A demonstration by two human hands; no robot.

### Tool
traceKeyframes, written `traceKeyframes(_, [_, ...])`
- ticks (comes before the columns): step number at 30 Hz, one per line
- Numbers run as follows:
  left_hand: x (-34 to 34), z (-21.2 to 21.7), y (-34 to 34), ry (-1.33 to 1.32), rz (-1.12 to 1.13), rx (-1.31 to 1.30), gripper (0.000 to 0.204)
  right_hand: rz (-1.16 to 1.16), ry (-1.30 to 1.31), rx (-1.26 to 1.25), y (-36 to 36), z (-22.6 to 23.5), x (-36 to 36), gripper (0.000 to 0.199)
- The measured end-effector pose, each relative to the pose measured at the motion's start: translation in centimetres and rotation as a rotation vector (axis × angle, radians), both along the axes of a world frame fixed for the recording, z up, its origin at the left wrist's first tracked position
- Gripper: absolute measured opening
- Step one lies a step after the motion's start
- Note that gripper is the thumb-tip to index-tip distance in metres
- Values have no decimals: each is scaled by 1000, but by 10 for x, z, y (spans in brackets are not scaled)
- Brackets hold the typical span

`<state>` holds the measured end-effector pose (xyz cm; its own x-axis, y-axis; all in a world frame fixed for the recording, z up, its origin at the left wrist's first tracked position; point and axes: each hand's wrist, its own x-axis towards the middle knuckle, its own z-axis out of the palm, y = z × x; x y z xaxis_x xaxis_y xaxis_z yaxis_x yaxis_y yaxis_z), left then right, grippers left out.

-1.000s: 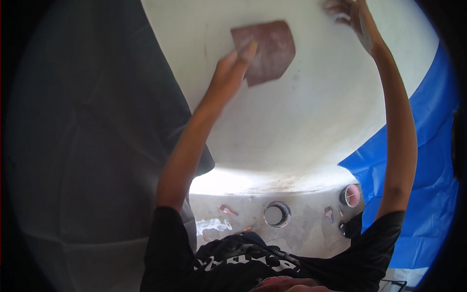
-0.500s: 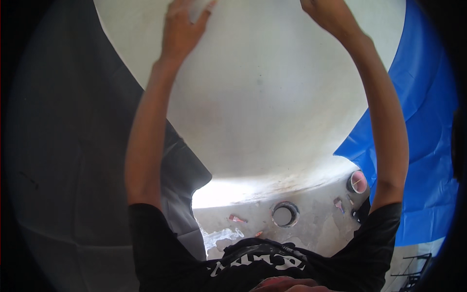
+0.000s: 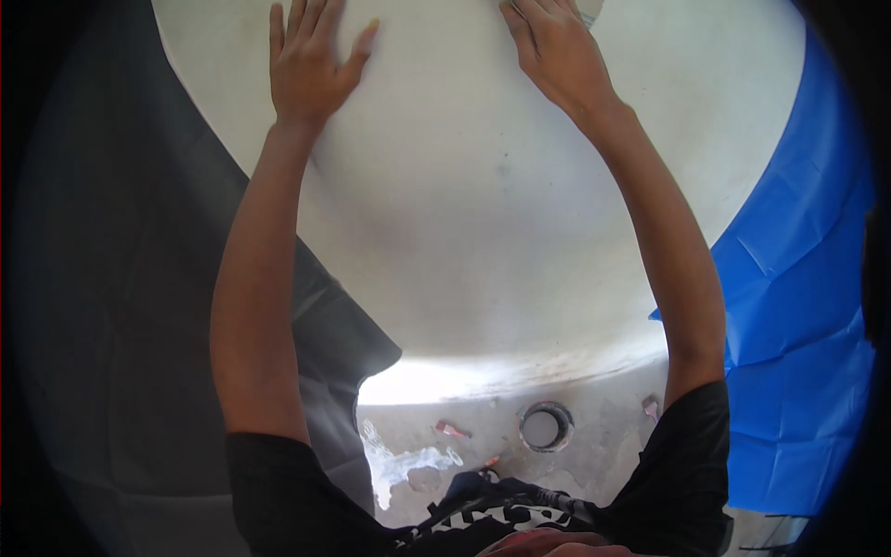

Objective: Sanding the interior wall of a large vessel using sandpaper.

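Observation:
A large pale, smooth curved panel [image 3: 445,223] fills the middle of the head view, with faint dark specks near its centre. On its upper left part my left hand [image 3: 311,70] lies flat with fingers spread. My right hand [image 3: 561,56] is bent at the panel's upper middle, fingers curled and cut off by the top edge. Beside those fingers shows a sliver of something greyish [image 3: 588,13], too little of it to name. What the right fingers hold is mostly hidden.
Dark grey sheeting [image 3: 121,278] hangs at the left, a blue tarp [image 3: 789,371] at the right. On the concrete floor below the panel are a round dark-rimmed container [image 3: 545,427], a paintbrush [image 3: 452,429], a second brush [image 3: 651,407] and crumpled clear plastic [image 3: 418,461].
Both hands have come lower in the view and shifted left, the right one more so. My left hand now lies flatter. The pink-lined container at the right is no longer visible.

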<state>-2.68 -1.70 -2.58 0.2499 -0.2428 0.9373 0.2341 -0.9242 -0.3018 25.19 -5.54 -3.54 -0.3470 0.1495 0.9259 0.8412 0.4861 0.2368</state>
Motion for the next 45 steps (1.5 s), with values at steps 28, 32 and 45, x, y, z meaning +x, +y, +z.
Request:
traceKeyframes(28, [4, -6, 3, -98, 859, 172, 57, -25, 303, 21, -2, -66, 176, 40])
traceKeyframes(32, [5, -6, 1, -102, 882, 172, 56, -126, -19, 271, 25, -70, 155, 46])
traceKeyframes(45, [9, -11, 12, -118, 871, 270, 54, -65, 296, 77, 54, -217, 51, 59])
